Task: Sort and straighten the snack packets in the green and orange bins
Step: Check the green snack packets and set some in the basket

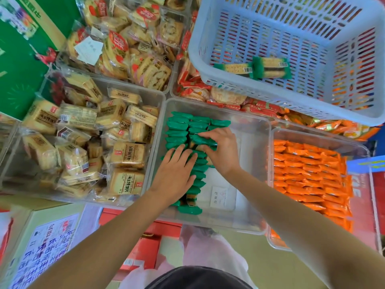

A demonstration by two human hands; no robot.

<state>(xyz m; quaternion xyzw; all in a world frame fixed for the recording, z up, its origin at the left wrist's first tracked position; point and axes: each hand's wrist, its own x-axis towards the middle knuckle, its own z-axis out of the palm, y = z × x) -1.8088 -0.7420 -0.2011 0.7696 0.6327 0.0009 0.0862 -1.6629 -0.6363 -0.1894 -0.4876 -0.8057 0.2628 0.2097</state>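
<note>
A clear bin (250, 205) in the middle holds green snack packets (179, 128) stacked in rows along its left side. My left hand (177, 172) lies flat with straight fingers pressing on the near rows. My right hand (220, 151) pinches one green packet (203, 140) at the middle of the stack. To the right, a second clear bin (320, 136) holds orange snack packets (308, 170) in neat rows. Two more green packets (268, 67) lie in a white slotted basket (312, 105) at the upper right.
Clear bins of cracker packs (83, 138) and bread packs (129, 38) stand to the left and behind. Loose orange-red packets (260, 109) lie under the basket. A paper label (220, 197) rests on the green bin's bare floor. Red cartons (141, 247) sit below.
</note>
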